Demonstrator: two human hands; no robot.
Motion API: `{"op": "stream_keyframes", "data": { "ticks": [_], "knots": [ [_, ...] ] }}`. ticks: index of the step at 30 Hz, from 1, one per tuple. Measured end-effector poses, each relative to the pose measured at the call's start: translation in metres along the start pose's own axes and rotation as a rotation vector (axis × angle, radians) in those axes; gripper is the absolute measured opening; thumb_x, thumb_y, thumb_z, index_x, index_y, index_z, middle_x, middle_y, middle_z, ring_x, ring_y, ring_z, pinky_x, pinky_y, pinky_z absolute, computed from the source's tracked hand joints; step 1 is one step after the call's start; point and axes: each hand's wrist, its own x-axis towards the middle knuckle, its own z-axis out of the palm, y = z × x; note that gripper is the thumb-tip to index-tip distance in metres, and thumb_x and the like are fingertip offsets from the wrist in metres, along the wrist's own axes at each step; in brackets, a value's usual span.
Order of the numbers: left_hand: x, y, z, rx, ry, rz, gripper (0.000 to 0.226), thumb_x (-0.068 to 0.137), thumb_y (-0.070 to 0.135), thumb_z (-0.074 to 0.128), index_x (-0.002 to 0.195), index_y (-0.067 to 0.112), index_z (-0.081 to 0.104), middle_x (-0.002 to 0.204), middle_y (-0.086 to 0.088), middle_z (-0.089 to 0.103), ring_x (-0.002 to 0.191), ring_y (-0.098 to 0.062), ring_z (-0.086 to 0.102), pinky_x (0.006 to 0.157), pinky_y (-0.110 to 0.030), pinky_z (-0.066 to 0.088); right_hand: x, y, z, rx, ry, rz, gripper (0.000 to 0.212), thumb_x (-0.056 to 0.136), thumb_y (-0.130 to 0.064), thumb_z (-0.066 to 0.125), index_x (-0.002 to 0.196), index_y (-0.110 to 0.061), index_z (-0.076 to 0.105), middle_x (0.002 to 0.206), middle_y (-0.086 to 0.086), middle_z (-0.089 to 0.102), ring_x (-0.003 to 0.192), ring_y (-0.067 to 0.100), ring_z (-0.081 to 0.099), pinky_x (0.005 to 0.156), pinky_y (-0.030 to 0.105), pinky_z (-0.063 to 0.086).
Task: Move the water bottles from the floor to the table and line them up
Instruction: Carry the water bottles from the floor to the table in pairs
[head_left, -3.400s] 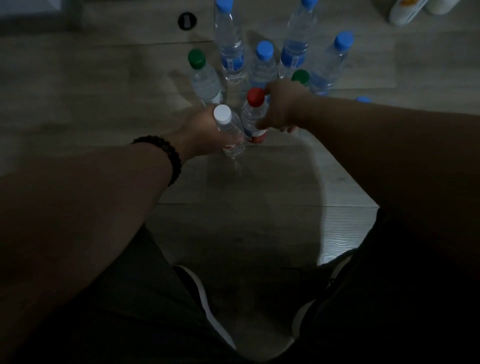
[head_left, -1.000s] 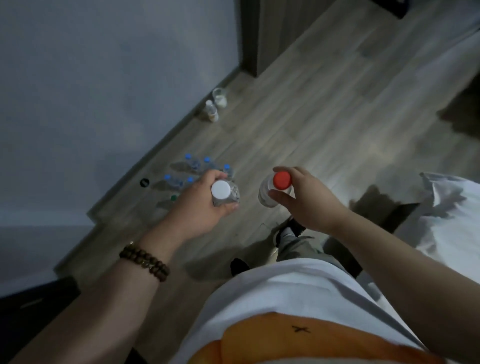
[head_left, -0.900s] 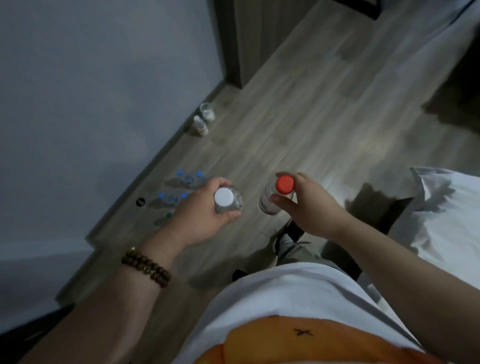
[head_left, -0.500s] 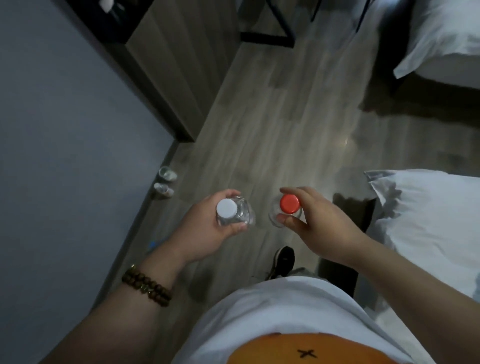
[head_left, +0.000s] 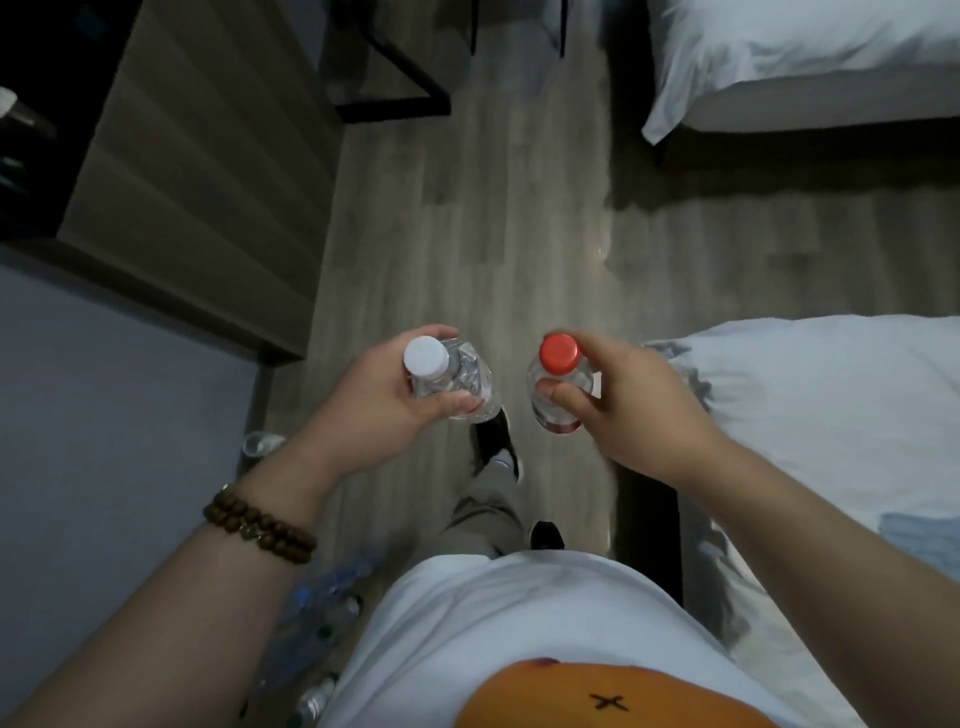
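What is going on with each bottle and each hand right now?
White-cap bottle: capped, held up in the air.
Red-cap bottle: capped, held up in the air.
Left hand: closed around the white-cap bottle.
Right hand: closed around the red-cap bottle.
Floor bottles: on the floor, blurry.

Head view, steeply downward, close overhead

The only mark I can make out is a small black "x" drawn on the orange patch (head_left: 613, 696) of the white shirt (head_left: 498, 613). Nothing on the bottles is legible to me.
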Motion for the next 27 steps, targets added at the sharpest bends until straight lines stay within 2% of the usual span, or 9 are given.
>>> {"op": "stream_keyframes", "data": {
  "ticks": [3,7,10,12,16,18,20,23,27],
  "knots": [
    [0.054,0.011,-0.006,0.035,-0.051,0.051,0.059,0.075,0.009,0.088,0.128,0.017,0.063,0.11,0.012,0.07,0.092,0.012,0.063,0.086,-0.008,0.047,0.041,0.006,-0.017,-0.016,0.032,0.053,0.043,0.093,-0.052,0.06,0.13,-0.03,0.059,0.11,-0.002,0.071,0.099,0.022,0.064,0.082,0.039,0.052],
    [0.13,0.019,-0.019,0.056,-0.069,0.082,0.062,0.075,0.014,0.089,0.131,0.019,0.063,0.118,0.004,0.07,0.109,-0.007,0.067,0.1,-0.029,0.052,0.102,0.012,-0.039,-0.009,0.051,0.092,0.044,0.094,-0.049,0.063,0.132,-0.028,0.057,0.116,-0.001,0.07,0.105,0.024,0.064,0.088,0.046,0.053],
    [0.196,0.031,-0.036,0.1,-0.074,0.124,0.062,0.074,0.018,0.089,0.131,0.022,0.063,0.123,0.004,0.068,0.114,-0.011,0.064,0.106,-0.039,0.05,0.158,0.013,-0.062,-0.053,0.064,0.119,0.046,0.093,-0.051,0.06,0.132,-0.029,0.054,0.119,0.0,0.07,0.108,0.025,0.064,0.091,0.049,0.053],
    [0.232,0.042,-0.047,0.116,-0.086,0.14,0.062,0.074,0.024,0.09,0.13,0.027,0.063,0.123,0.007,0.067,0.114,-0.009,0.064,0.105,-0.04,0.05,0.188,0.01,-0.079,-0.058,0.066,0.132,0.048,0.09,-0.056,0.055,0.131,-0.031,0.052,0.119,-0.003,0.069,0.107,0.021,0.064,0.091,0.047,0.054],
    [0.297,0.065,-0.071,0.128,-0.086,0.191,0.061,0.071,0.03,0.091,0.124,0.039,0.062,0.12,0.018,0.064,0.112,0.0,0.061,0.103,-0.032,0.049,0.246,0.008,-0.106,-0.036,0.116,0.148,0.05,0.086,-0.059,0.051,0.13,-0.035,0.052,0.115,-0.01,0.067,0.1,0.013,0.062,0.085,0.038,0.054],
    [0.325,0.076,-0.083,0.117,-0.08,0.193,0.06,0.071,0.028,0.092,0.124,0.037,0.063,0.12,0.015,0.065,0.112,-0.002,0.062,0.103,-0.034,0.049,0.273,0.007,-0.117,-0.016,0.154,0.14,0.044,0.088,-0.056,0.054,0.127,-0.037,0.053,0.109,-0.015,0.065,0.093,0.007,0.058,0.076,0.028,0.048],
    [0.352,0.085,-0.094,0.122,-0.081,0.193,0.061,0.071,0.029,0.091,0.125,0.035,0.064,0.121,0.012,0.066,0.112,-0.007,0.063,0.103,-0.036,0.05,0.3,0.007,-0.126,-0.008,0.176,0.139,0.038,0.091,-0.05,0.059,0.127,-0.038,0.053,0.11,-0.017,0.066,0.092,0.003,0.056,0.075,0.021,0.044],
    [0.39,0.094,-0.11,0.107,-0.081,0.186,0.062,0.071,0.029,0.091,0.126,0.033,0.064,0.121,0.011,0.067,0.111,-0.007,0.064,0.103,-0.037,0.05,0.339,0.006,-0.137,-0.006,0.179,0.136,0.036,0.093,-0.046,0.063,0.127,-0.039,0.053,0.11,-0.018,0.066,0.098,0.007,0.06,0.08,0.027,0.049],
    [0.441,0.101,-0.128,0.091,-0.082,0.148,0.062,0.072,0.027,0.091,0.128,0.03,0.063,0.121,0.01,0.068,0.113,-0.009,0.064,0.104,-0.041,0.05,0.398,0.008,-0.15,0.002,0.189,0.116,0.035,0.091,-0.05,0.063,0.123,-0.041,0.053,0.105,-0.019,0.067,0.097,0.006,0.061,0.082,0.033,0.053]
  ]
}}
